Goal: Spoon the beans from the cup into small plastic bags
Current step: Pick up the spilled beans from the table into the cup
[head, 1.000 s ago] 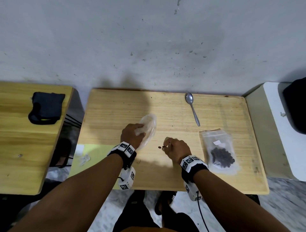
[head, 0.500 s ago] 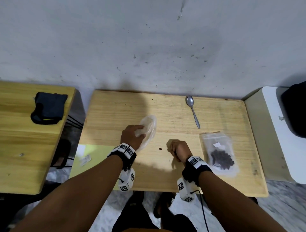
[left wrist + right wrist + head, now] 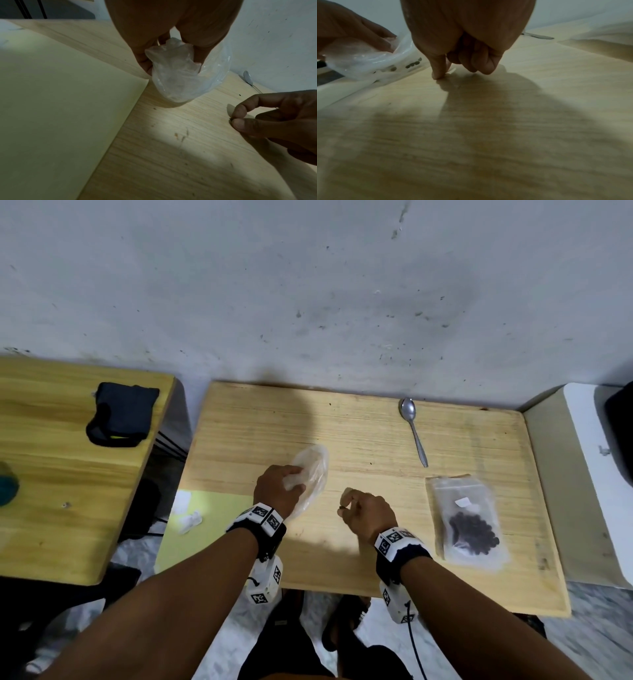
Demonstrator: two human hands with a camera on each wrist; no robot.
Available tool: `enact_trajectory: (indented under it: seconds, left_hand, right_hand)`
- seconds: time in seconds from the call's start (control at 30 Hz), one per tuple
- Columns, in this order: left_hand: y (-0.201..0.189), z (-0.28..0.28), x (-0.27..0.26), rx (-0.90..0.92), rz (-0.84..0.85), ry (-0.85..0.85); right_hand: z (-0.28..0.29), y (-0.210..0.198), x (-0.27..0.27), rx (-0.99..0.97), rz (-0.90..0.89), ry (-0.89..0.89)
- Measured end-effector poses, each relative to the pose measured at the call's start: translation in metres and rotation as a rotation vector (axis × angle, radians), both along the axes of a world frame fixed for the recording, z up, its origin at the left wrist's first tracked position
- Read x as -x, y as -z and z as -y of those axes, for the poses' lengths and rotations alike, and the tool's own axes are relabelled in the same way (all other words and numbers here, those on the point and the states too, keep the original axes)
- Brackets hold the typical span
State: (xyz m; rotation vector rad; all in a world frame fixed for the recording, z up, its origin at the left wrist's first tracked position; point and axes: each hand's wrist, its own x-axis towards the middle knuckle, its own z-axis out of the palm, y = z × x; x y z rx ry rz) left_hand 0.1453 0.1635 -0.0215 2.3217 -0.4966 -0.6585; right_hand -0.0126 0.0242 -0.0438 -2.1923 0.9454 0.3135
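My left hand [image 3: 293, 486] grips the crumpled end of a clear plastic bag [image 3: 313, 470] lying on the wooden table [image 3: 376, 559]; the right wrist view shows a few dark beans [image 3: 413, 63] inside this bag [image 3: 368, 63]. My right hand [image 3: 344, 507] is just right of the bag, low over the table, its thumb and forefinger pinching one small dark bean [image 3: 230, 119]. A metal spoon [image 3: 413, 434] lies at the table's back right. A sealed clear bag of dark beans [image 3: 471, 525] lies flat at the right. No cup is in view.
A second wooden table [image 3: 51, 491] on the left carries a black pouch [image 3: 123, 419]. A white cabinet [image 3: 596, 491] adjoins the right edge. A pale green sheet [image 3: 209, 515] with a white scrap [image 3: 190, 520] lies under the table's left edge. The wall is close behind.
A loose bean that lay on the table beside my right hand is now pinched between its fingertips. The left hand has kept hold of the bag.
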Motion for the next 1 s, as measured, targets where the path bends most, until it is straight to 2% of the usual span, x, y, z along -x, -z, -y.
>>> enact_trajectory:
  seconds: [0.17,0.23,0.3,0.47,0.53,0.6,0.7,0.83,1.0]
  left_hand:
    - [0.000,-0.001,-0.003,0.008,0.005,0.014]
    - [-0.001,0.001,-0.005,0.011,0.003,0.017]
    - [-0.002,0.003,-0.006,0.013,0.012,0.033]
    - [-0.004,0.010,-0.010,0.011,0.029,0.076]
    - [-0.005,0.013,-0.012,0.017,0.034,0.095]
    - [-0.007,0.017,-0.014,0.015,0.039,0.121]
    - [-0.009,0.022,-0.018,0.008,0.044,0.148]
    - [-0.012,0.032,-0.023,0.017,0.043,0.191]
    - [-0.012,0.050,-0.025,-0.038,0.074,0.320]
  right_hand:
    - [-0.004,0.004,0.003,0.030,-0.017,-0.142]
    - [-0.005,0.002,0.002,-0.002,0.000,-0.108]
    - [-0.004,-0.004,0.001,-0.134,0.089,0.049]
    - [0.003,-0.032,-0.004,-0.658,0.217,0.709]
    - [0.005,-0.041,-0.006,-0.799,0.238,0.815]
    - [0.009,-0.045,-0.007,-0.868,0.277,0.849]
    - [0.011,-0.049,-0.009,-0.807,0.326,0.855]
    - [0.007,-0.049,-0.002,-0.682,0.380,0.752]
    - [0.008,-0.041,0.014,-0.537,0.315,0.714]
